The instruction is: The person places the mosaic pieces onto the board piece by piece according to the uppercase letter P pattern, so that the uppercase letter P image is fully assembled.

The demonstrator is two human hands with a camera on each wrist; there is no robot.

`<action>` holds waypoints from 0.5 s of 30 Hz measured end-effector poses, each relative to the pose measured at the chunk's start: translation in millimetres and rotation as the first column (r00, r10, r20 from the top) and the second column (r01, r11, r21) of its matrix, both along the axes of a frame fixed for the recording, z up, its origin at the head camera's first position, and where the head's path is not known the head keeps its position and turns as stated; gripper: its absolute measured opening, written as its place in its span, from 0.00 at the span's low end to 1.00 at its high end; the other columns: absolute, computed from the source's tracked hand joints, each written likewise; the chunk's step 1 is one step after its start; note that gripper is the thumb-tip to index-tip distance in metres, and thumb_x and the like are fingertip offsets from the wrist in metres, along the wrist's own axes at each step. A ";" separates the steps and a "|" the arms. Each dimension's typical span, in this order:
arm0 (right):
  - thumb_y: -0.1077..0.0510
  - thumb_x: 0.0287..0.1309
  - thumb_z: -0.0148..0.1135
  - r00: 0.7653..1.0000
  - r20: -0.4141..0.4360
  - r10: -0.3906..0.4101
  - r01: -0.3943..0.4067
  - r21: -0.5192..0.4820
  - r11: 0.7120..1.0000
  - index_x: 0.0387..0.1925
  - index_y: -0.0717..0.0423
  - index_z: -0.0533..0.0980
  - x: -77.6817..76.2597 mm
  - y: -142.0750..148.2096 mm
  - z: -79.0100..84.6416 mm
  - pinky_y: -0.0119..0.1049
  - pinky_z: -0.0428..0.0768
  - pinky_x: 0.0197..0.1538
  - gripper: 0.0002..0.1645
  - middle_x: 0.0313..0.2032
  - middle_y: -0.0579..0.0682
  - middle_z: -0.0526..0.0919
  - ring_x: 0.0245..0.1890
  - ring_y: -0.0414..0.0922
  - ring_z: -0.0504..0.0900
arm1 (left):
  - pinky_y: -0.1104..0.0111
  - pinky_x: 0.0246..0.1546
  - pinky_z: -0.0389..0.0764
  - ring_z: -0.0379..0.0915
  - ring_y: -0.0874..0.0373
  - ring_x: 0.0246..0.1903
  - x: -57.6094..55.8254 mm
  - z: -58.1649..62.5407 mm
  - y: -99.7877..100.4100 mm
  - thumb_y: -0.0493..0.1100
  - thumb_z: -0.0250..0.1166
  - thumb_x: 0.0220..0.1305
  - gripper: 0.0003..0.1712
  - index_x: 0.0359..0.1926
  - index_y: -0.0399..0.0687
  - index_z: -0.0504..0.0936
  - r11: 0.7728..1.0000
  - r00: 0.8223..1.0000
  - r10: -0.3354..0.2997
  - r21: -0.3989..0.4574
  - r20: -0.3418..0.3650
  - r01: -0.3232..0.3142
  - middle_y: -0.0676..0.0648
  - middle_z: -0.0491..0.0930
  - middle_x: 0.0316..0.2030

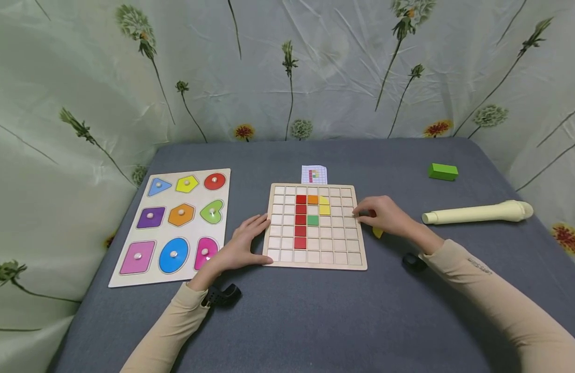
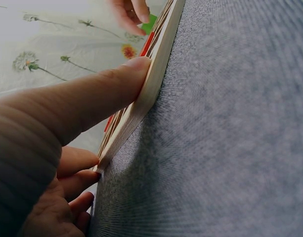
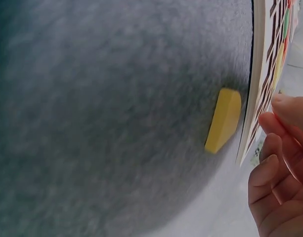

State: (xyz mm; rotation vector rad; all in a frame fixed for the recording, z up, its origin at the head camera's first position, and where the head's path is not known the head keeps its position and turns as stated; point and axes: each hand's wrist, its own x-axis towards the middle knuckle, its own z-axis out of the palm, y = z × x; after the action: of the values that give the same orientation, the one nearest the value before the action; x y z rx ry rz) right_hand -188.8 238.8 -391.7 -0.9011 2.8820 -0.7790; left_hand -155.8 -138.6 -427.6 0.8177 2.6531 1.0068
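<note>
A wooden grid board [image 1: 339, 243] lies flat on the table, carrying several red tiles [image 1: 300, 220] in a column, an orange tile [image 1: 313, 199], two yellow tiles [image 1: 324, 210] and a green tile [image 1: 313, 220]. My left hand [image 1: 238, 248] rests at its left side, fingers along the edge and thumb [image 2: 126, 74] at the near corner. Over the right edge hovers my right hand [image 1: 384, 213], fingers loosely bent, thumb tip and index tip close together with nothing visible between them. A yellow block [image 3: 224, 120] lies on the table beneath that hand, just beside the board.
A small printed pattern card [image 1: 314, 174] touches the board's far edge. At left lies a shape puzzle board [image 1: 133, 277] with knobbed pieces. A green block [image 1: 443, 171] and a cream microphone-shaped object [image 1: 477, 212] lie to the right. A flowered curtain [image 1: 269, 88] hangs behind.
</note>
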 end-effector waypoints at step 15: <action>0.64 0.52 0.66 0.995 0.064 0.071 -0.070 -0.006 0.998 0.39 0.56 0.83 7.7 26.4 -1.1 0.26 0.69 0.28 0.10 0.36 0.50 0.85 0.23 0.28 0.67 | 0.37 0.64 0.49 0.44 0.39 0.71 0.8 1.3 0.8 0.50 0.74 0.44 0.53 0.69 0.40 0.59 1.000 1.000 0.005 -0.013 -0.002 -0.005 0.39 0.54 0.71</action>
State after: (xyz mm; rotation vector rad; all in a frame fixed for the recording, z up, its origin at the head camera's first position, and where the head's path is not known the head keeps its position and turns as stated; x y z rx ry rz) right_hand -181.1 265.2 -392.8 -0.9539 2.7780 -0.7921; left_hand -155.0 -137.8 -426.3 0.8094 2.6619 0.9896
